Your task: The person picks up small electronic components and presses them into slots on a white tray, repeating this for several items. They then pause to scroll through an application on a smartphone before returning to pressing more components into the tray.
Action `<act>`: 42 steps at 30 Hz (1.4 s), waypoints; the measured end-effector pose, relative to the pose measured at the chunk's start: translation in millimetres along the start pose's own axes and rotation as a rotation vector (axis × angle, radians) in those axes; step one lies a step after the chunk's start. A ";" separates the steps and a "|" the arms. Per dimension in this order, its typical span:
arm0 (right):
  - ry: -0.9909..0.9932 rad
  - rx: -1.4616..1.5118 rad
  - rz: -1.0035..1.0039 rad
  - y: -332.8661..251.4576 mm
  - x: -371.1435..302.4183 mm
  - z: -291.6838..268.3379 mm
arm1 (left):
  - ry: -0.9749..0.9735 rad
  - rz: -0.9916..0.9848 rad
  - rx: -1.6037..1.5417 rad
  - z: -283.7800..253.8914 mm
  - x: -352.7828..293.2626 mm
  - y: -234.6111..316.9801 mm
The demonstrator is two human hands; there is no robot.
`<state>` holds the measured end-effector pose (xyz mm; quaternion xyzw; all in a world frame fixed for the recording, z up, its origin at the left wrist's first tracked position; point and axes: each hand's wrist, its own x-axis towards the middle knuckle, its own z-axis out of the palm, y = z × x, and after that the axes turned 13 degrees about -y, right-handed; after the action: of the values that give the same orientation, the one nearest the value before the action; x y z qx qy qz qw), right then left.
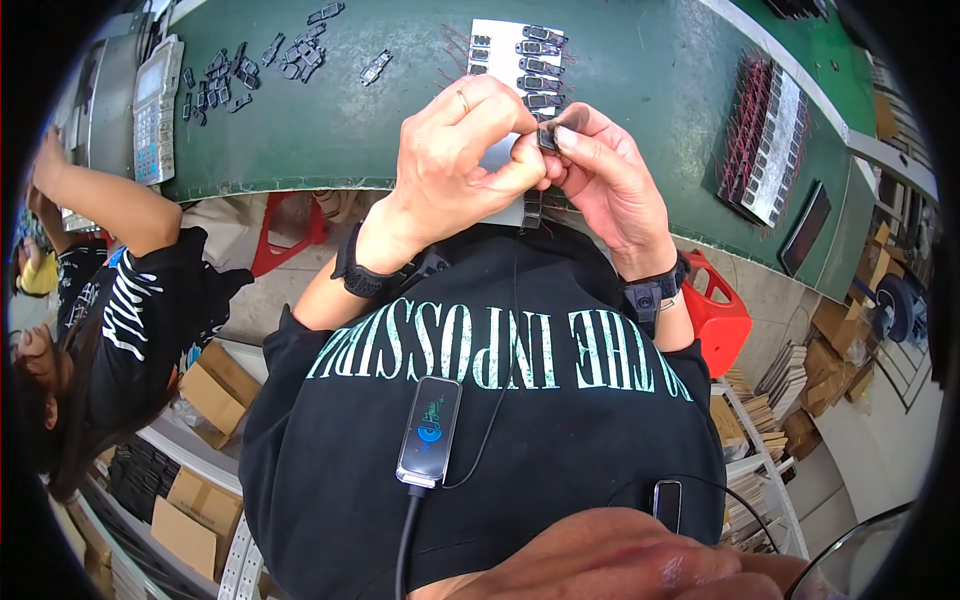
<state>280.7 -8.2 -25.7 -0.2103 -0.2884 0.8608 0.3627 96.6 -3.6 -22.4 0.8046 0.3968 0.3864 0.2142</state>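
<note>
Above the near edge of the green table, my left hand (455,145) and my right hand (615,170) meet in front of me. Between their fingertips sits a small black rectangular part (547,138), partly covered by the fingers. The thumb and fingers of my right hand pinch it. My left thumb and forefinger press together right against it; whether they grip the part or a thin wire on it is hidden. Just beyond my hands lies a white board (505,70) with small black parts (541,68) in rows, thin wires sticking out at its sides.
Loose black parts (305,55) lie scattered at the table's (420,120) far left. A board of wired parts (765,140) and a dark flat panel (805,228) lie at the right. A keypad device (157,110) and a co-worker's arm (115,200) are at the left; a red stool (720,315) stands right.
</note>
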 end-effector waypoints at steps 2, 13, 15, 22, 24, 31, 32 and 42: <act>-0.012 -0.014 0.007 -1.3 -0.5 0.3 | 0.012 -0.042 -0.088 0.9 -2.2 2.1; -0.228 0.190 0.086 3.1 9.4 -9.5 | -0.108 -0.115 -0.416 -12.5 -6.5 -2.9; -0.221 0.212 0.079 5.7 14.7 -6.0 | -0.098 -0.127 -0.432 -17.1 -6.4 -6.6; -0.225 0.139 0.053 4.9 34.7 1.7 | -0.021 -0.091 -0.319 -30.2 -1.5 -16.7; -0.209 0.100 0.037 3.4 38.1 6.3 | 0.000 -0.087 -0.284 -33.9 0.4 -18.6; 0.002 -0.267 -0.125 -6.0 48.6 21.2 | -0.008 -0.106 -0.275 -48.6 5.2 -18.1; 0.002 -0.267 -0.125 -6.6 50.1 22.2 | -0.028 -0.099 -0.330 -52.0 5.8 -20.6; 0.008 -0.060 -0.119 14.6 70.9 12.0 | 0.040 -0.255 -1.055 -50.8 -0.7 -31.3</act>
<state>220.5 32.2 -37.1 -0.2072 -0.3246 0.8278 0.4080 41.3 16.3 -12.1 0.5259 0.2476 0.5193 0.6265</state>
